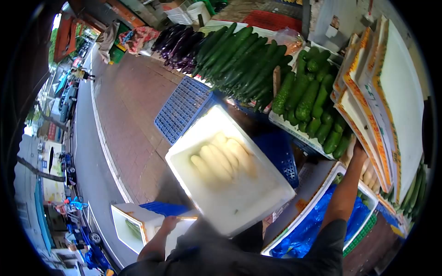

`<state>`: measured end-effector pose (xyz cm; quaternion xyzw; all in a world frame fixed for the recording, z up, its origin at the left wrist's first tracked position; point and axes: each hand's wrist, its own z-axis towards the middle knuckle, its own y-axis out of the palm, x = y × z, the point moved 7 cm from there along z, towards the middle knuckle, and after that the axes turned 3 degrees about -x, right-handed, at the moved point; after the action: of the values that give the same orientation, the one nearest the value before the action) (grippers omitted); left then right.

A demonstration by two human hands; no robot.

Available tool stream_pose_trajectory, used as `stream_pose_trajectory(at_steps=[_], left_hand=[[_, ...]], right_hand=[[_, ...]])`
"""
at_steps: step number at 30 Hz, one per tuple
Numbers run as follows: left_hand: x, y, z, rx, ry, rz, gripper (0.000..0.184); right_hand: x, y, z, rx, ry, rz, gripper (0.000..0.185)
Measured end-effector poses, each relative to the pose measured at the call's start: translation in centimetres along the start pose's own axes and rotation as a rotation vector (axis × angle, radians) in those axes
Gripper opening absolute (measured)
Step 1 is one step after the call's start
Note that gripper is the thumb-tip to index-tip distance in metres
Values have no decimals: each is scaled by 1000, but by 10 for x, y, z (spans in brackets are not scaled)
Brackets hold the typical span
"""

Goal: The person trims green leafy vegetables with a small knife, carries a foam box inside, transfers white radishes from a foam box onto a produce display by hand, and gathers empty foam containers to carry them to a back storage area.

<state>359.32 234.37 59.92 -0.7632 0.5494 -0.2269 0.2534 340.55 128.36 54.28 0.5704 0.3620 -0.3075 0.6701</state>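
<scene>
At the lower left, my left hand (169,223) rests at the edge of a white foam box (149,227) with a few green vegetables inside; its fingers are too small to make out. On the right, my right hand (359,152) reaches in beside a stack of white foam lids (368,101) with orange tape, close to some pale vegetables (369,175); its fingers are hidden. In the middle stands an open white foam box (239,209) holding several pale, long vegetables (216,158) at its far side.
Cucumbers (244,60), eggplants (179,46) and bumpy green gourds (308,96) lie on the stall. A blue crate (184,108) is behind the middle box. A blue plastic bag (304,230) lines a box at the lower right. A road (87,152) runs along the left.
</scene>
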Motion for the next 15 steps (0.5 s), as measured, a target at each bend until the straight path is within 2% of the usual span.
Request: stream_pose_trajectory(at_steps=[1,4,7,8,11,12,13,15], left_hand=[[-3,2,1,19,22,0,37],[-12,12,21,105,143,-24,35],[-3,18,28,64,120,-68,33],[-3,20,33,59,124,-53,33],[0,20,49,48,131,-39,32],[6,20,46,44,120,-61,32],[7,20,45,39,110,-83,32],[1,26,66,101,186,-140,34]], right_hand=[[0,-2,-4,88,128,302,59],[-22,7,-18,72,136,383,59],[-32,-3,-43,88,141,321,58],[-27,-13,-56,165,184,346,56],[-35,-15,-84,203,197,257,60],[-48,-2,-95,77,182,345,61],[-70,29,-116,120,136,280,63],[-74,25,-128,163,202,266,75]])
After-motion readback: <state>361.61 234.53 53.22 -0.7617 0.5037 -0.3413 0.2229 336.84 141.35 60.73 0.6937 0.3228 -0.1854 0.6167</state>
